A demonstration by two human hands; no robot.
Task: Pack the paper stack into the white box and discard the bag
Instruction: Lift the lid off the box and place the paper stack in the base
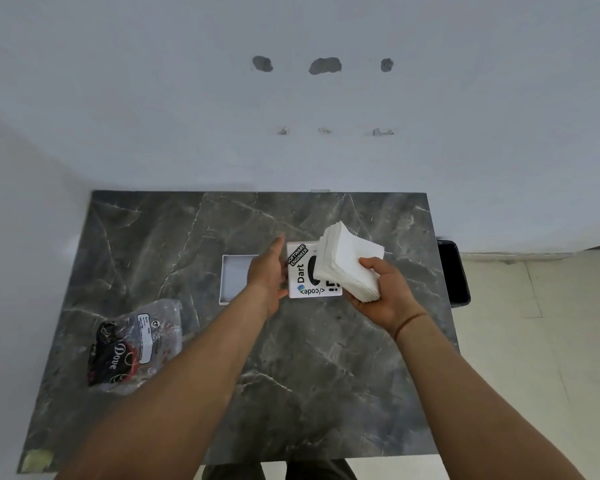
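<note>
Now the right hand (383, 292) is gripping the paper stack (349, 263) in its fingers while the left hand (267, 271), fingers loosely spread, is steadying the white box (300, 271); squaring the stack's edges should help it drop in.

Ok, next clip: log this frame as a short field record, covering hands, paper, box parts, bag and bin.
left hand: at the left edge of the stickered white box piece, grip unclear
right hand: holds the paper stack above that piece
open white tray: on the marble table, partly behind the left hand
plastic bag: on the table, front left, untouched
black bin: beside the table's right edge
paper packed: not yet
</note>
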